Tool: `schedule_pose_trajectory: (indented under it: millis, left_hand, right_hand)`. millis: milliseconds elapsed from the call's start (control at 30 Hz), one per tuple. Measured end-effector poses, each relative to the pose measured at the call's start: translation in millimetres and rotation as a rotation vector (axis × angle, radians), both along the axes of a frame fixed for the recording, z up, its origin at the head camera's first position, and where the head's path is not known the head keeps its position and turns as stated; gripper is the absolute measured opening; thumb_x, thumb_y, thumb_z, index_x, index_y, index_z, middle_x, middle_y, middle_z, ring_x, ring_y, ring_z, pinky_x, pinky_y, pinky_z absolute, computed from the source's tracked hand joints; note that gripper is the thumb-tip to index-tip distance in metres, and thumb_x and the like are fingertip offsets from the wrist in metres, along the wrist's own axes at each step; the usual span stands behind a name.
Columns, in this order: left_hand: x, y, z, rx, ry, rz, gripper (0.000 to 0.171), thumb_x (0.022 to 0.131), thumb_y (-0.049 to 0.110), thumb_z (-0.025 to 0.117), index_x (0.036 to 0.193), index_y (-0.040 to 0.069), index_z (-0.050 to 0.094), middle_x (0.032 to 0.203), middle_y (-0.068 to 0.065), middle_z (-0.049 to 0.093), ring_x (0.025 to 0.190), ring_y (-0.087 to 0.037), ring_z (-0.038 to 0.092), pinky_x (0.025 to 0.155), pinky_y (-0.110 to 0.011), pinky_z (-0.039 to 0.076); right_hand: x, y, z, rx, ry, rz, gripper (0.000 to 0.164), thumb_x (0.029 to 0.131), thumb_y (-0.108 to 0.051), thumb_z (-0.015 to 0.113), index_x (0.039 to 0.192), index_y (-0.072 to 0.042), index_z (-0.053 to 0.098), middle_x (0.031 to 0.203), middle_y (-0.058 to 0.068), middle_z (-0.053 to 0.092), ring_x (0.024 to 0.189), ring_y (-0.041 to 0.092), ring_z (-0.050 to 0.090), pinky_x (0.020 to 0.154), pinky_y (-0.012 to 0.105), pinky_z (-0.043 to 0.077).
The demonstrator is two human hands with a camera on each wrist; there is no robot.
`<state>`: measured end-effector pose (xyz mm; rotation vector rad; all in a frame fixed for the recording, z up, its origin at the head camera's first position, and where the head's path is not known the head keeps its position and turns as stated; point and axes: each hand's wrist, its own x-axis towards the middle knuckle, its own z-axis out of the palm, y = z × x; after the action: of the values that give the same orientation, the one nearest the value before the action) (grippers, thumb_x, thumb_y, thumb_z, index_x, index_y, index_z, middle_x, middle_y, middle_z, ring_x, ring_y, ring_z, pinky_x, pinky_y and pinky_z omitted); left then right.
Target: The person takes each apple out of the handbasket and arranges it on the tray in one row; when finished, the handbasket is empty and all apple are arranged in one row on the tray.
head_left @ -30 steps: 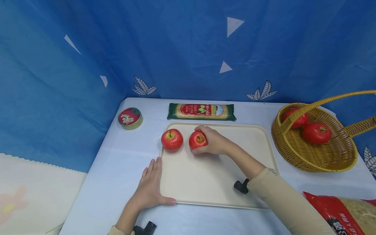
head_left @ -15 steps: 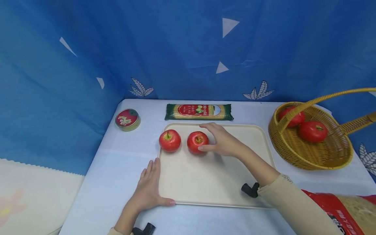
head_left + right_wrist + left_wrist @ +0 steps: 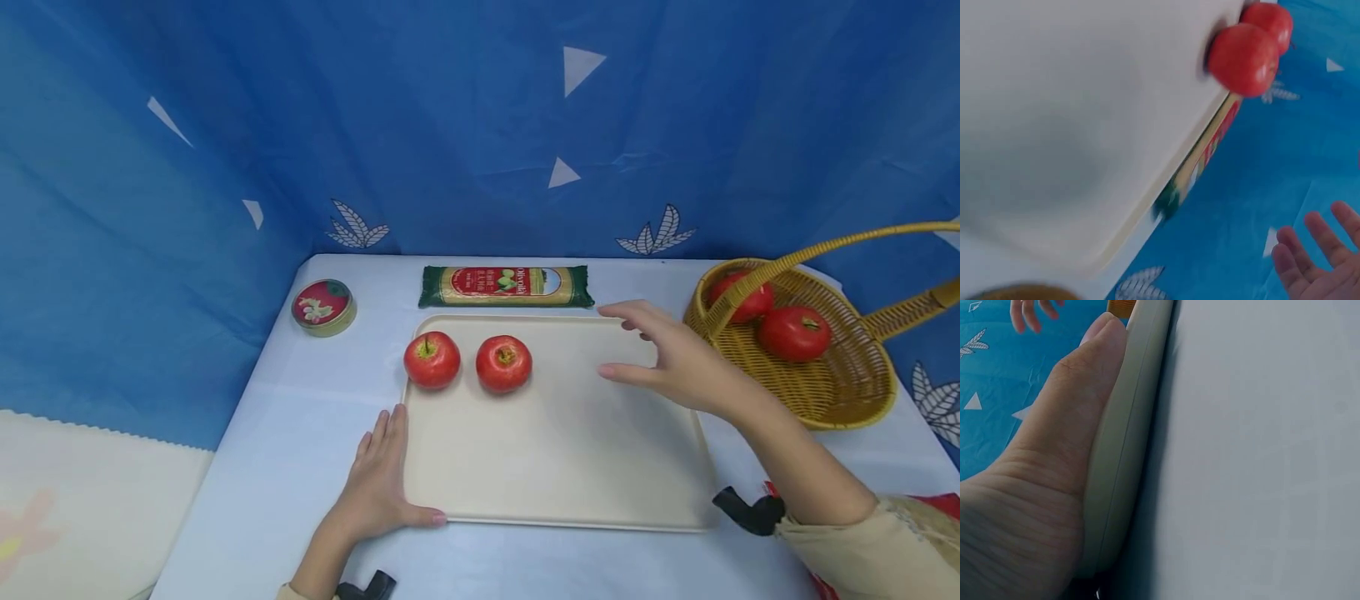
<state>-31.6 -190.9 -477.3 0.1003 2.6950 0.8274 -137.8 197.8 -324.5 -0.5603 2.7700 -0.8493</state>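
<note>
Two red apples, a left apple (image 3: 432,360) and a right apple (image 3: 504,364), sit side by side near the back left of a cream tray (image 3: 555,467). My left hand (image 3: 377,479) lies along the tray's front left corner, fingers straight against the left side and thumb on the front edge. In the left wrist view the thumb (image 3: 1079,400) presses along the tray's rim. Over the tray's right part hangs my right hand (image 3: 678,358), fingers spread and holding nothing, close to the wicker basket (image 3: 832,400). The right wrist view shows its fingers (image 3: 1329,244) apart from the apples.
Inside the basket lie two red fruits (image 3: 795,333). A pasta packet (image 3: 506,286) lies behind the tray. A round tin (image 3: 324,307) stands at the back left. At the right front, the sleeve partly covers a red bag (image 3: 941,503). A blue curtain (image 3: 450,125) backs the table.
My right hand has let go of the right apple and moved right toward the basket. The apple stays on the tray, and the left hand keeps its place.
</note>
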Motion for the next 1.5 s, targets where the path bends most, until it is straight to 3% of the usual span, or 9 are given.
schedule_pose_trajectory:
  millis: [133,333,467,567,700,867,967,1167,1500]
  left_hand:
    - [-0.3,-0.2,-0.6,-0.007,-0.004,-0.003,0.161,0.043,0.081,0.082,0.160,0.008,-0.002,0.168,-0.014,0.001,0.156,-0.035,-0.006,0.122,-0.062,0.002]
    - [-0.5,0.4,0.3,-0.006,-0.003,0.004,0.161,0.043,0.081,0.082,0.160,0.009,-0.001,0.168,-0.014,0.002,0.156,-0.035,-0.005,0.122,-0.063,0.003]
    - [-0.7,1.1,1.6,-0.006,-0.002,0.007,0.160,0.043,0.080,0.083,0.160,0.009,0.000,0.168,-0.014,0.003,0.156,-0.035,-0.005,0.122,-0.063,0.003]
    - [-1.0,1.0,2.5,-0.008,-0.006,0.001,0.160,0.043,0.081,0.082,0.160,0.008,-0.001,0.168,-0.014,0.002,0.156,-0.035,-0.005,0.122,-0.062,0.002]
    - [-1.3,0.4,4.2,-0.005,-0.009,-0.007,0.160,0.045,0.080,0.082,0.160,0.008,-0.002,0.168,-0.015,0.001,0.155,-0.036,-0.006,0.122,-0.062,0.001]
    - [-1.2,0.0,4.4,-0.006,-0.022,-0.010,0.159,0.046,0.079,0.082,0.160,0.007,-0.002,0.168,-0.015,0.001,0.155,-0.036,-0.006,0.122,-0.063,0.001]
    - [-1.0,0.0,3.4,-0.007,-0.021,-0.010,0.159,0.046,0.079,0.082,0.160,0.007,-0.002,0.168,-0.015,0.001,0.155,-0.036,-0.006,0.122,-0.063,0.001]
    - [-1.2,-1.2,2.5,0.001,-0.023,-0.010,0.158,0.047,0.078,0.083,0.160,0.008,-0.003,0.168,-0.014,0.000,0.155,-0.035,-0.007,0.122,-0.063,0.000]
    - [-0.3,-0.4,1.9,-0.005,-0.008,-0.011,0.159,0.046,0.080,0.082,0.160,0.008,-0.002,0.168,-0.014,0.001,0.155,-0.035,-0.007,0.122,-0.063,0.001]
  right_hand:
    - [8.5,39.9,3.4,-0.014,0.049,-0.067,0.074,0.083,-0.042,0.079,0.146,-0.019,0.046,0.145,0.010,0.049,0.127,0.035,0.049,0.097,0.059,0.050]
    - [11.0,111.4,-12.4,-0.006,0.123,-0.185,0.069,0.083,-0.027,0.081,0.141,-0.008,0.049,0.137,0.018,0.052,0.120,0.041,0.049,0.081,0.002,0.035]
    - [10.3,147.5,-26.7,0.075,0.108,-0.274,0.066,0.087,-0.031,0.078,0.137,0.001,0.049,0.131,0.027,0.050,0.116,0.046,0.046,0.091,0.036,0.052]
    - [9.8,166.1,-36.0,0.137,0.100,-0.320,0.069,0.088,-0.037,0.076,0.135,0.006,0.048,0.130,0.033,0.045,0.114,0.051,0.043,0.081,0.070,0.042]
    - [1.5,186.3,-44.4,0.149,0.112,-0.352,0.073,0.087,-0.036,0.076,0.135,0.010,0.047,0.128,0.037,0.046,0.107,0.053,0.047,0.066,0.044,0.054]
    - [-13.7,205.6,-53.5,0.123,0.102,-0.371,0.072,0.088,-0.031,0.075,0.136,0.013,0.045,0.125,0.038,0.050,0.102,0.052,0.051,0.056,0.013,0.039]
    - [-19.0,212.8,-58.9,0.147,0.107,-0.403,0.072,0.090,-0.030,0.074,0.136,0.015,0.043,0.124,0.039,0.046,0.099,0.051,0.048,0.057,0.022,0.042]
    - [-28.4,217.6,-66.0,0.199,0.055,-0.536,0.088,0.091,-0.040,0.070,0.150,0.008,0.026,0.137,0.044,0.022,0.124,0.061,0.021,0.081,0.076,0.041]
    - [-32.5,229.1,-81.5,0.154,-0.020,-0.611,0.098,0.092,-0.045,0.065,0.156,0.002,0.008,0.140,0.045,0.014,0.122,0.061,0.019,0.088,0.080,0.036]
